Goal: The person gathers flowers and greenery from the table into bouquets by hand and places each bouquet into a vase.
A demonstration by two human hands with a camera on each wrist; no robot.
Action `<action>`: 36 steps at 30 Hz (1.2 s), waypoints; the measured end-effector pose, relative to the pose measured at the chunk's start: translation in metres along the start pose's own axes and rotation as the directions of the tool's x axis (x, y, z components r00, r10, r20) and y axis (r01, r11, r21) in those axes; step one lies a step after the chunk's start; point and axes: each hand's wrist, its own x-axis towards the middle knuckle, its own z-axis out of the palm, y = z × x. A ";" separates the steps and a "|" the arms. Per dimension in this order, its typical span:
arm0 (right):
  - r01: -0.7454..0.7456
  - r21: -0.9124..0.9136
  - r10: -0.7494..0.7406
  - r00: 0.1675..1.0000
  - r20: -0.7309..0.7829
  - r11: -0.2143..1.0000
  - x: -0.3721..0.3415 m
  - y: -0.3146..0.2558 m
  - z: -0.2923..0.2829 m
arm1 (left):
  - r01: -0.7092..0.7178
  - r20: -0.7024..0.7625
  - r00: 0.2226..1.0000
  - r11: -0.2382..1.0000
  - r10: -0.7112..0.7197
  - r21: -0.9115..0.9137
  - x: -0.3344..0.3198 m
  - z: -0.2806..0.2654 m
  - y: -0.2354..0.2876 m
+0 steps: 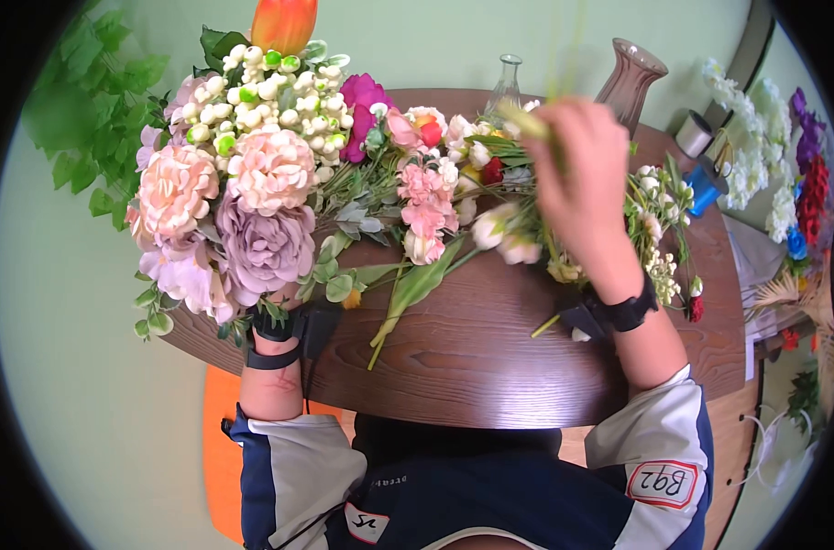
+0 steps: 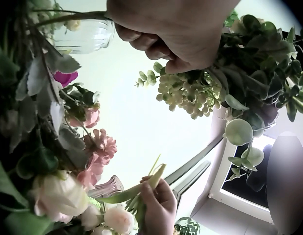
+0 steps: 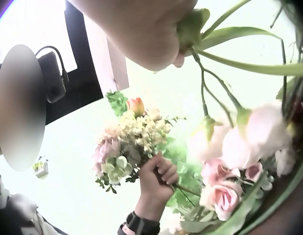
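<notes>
My left hand [image 3: 158,182] grips the stems of a full bouquet, its fingers curled round them. Peach blooms [image 1: 270,170], a mauve rose [image 1: 264,240], white berries [image 1: 268,108] and an orange tulip [image 1: 284,23] make up the bouquet. From the head view, the blooms hide most of that hand. Over the right part of the table, my right hand [image 1: 584,179] is raised and pinches green stems and leaves [image 2: 126,195]. Pale white-pink tulips [image 3: 254,139] hang heads-down below it, on thin stems that run up to the hand.
Loose flowers, among them pink carnations [image 1: 426,197], lie across the brown table [image 1: 490,339]. At the back stand a clear glass vase [image 1: 506,84] and a smoky ribbed vase [image 1: 630,82]. A blue spool [image 1: 706,188] sits near the right edge. Leafy vines [image 1: 96,110] hang at left.
</notes>
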 end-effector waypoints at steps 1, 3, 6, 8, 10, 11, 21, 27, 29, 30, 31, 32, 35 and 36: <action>-0.018 0.013 0.019 0.994 -0.111 1.000 0.003 0.007 -0.005 | 0.061 0.051 0.997 0.996 -0.058 -0.060 -0.002 0.000 0.000; -0.096 0.251 0.165 0.948 -0.272 0.963 0.009 0.020 -0.019 | 0.188 0.159 0.974 0.967 -0.162 -0.170 -0.004 0.000 -0.001; -0.132 0.117 0.173 0.858 -0.484 0.984 0.017 0.027 -0.044 | 0.388 0.335 0.898 0.871 -0.284 -0.301 -0.006 0.000 0.000; -0.162 -0.256 0.039 0.904 -0.426 0.953 0.026 0.018 -0.062 | 0.455 0.395 0.863 0.825 -0.315 -0.336 -0.003 -0.002 0.001; -0.072 -0.639 -0.156 0.943 -0.293 0.766 0.036 0.010 -0.073 | -0.260 0.048 0.965 0.962 0.257 0.083 0.015 -0.009 0.003; -0.072 -0.639 -0.155 0.944 -0.292 0.766 0.035 0.013 -0.076 | -0.530 -0.005 0.822 0.768 0.570 0.359 0.023 -0.013 0.003; -0.012 0.355 0.233 0.775 -0.587 0.935 0.033 0.054 -0.090 | -0.281 -0.363 0.788 0.816 0.497 0.506 0.042 -0.021 0.023; 0.217 0.108 -0.095 0.752 -0.652 0.970 0.037 0.058 -0.094 | -0.373 -0.164 0.806 0.703 0.569 0.605 0.025 -0.006 -0.024; 0.409 -0.434 -0.573 0.731 -0.370 0.803 0.035 0.059 -0.101 | -0.389 -0.136 0.802 0.682 0.581 0.619 0.019 0.003 -0.049; 0.389 -0.421 -0.528 0.796 -0.294 0.820 0.030 0.048 -0.103 | -0.392 -0.137 0.804 0.689 0.579 0.610 0.021 0.003 -0.050; 0.388 -0.423 -0.529 0.796 -0.295 0.819 0.030 0.035 -0.100 | -0.395 -0.138 0.806 0.696 0.576 0.600 0.021 0.004 -0.049; 0.341 -0.376 -0.438 0.874 -0.211 0.862 0.032 0.019 -0.095 | -0.397 -0.138 0.809 0.703 0.572 0.590 0.022 0.004 -0.049; 0.361 -0.339 -0.370 0.928 0.040 0.869 0.033 0.006 -0.068 | -0.401 -0.134 0.819 0.724 0.558 0.561 0.023 0.005 -0.049; 0.379 -0.304 -0.375 0.924 0.073 0.874 0.030 0.001 -0.059 | -0.402 -0.135 0.821 0.730 0.554 0.552 0.024 0.005 -0.049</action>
